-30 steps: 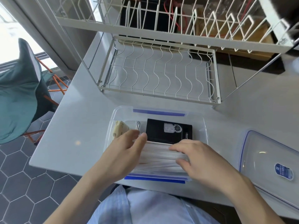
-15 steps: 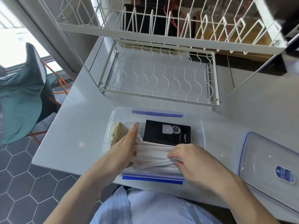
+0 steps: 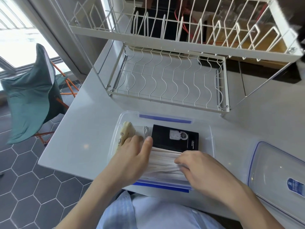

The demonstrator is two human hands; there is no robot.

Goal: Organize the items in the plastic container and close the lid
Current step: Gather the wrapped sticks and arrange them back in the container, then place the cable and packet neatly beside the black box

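Plastic container (image 3: 212, 142) sits open at the near table edge. We press the white stack (image 3: 163, 160) into its near half: left hand (image 3: 130, 161) flat, fingers spread; right hand (image 3: 204, 171) pinching the stack's right end. Far half holds the black box (image 3: 175, 138). Next, we judge, fetch the lid (image 3: 277, 169) lying to the right.

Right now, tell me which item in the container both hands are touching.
The stack of white face masks at the container's near side. Left hand and right hand press its ends; the black box and cream item lie behind.
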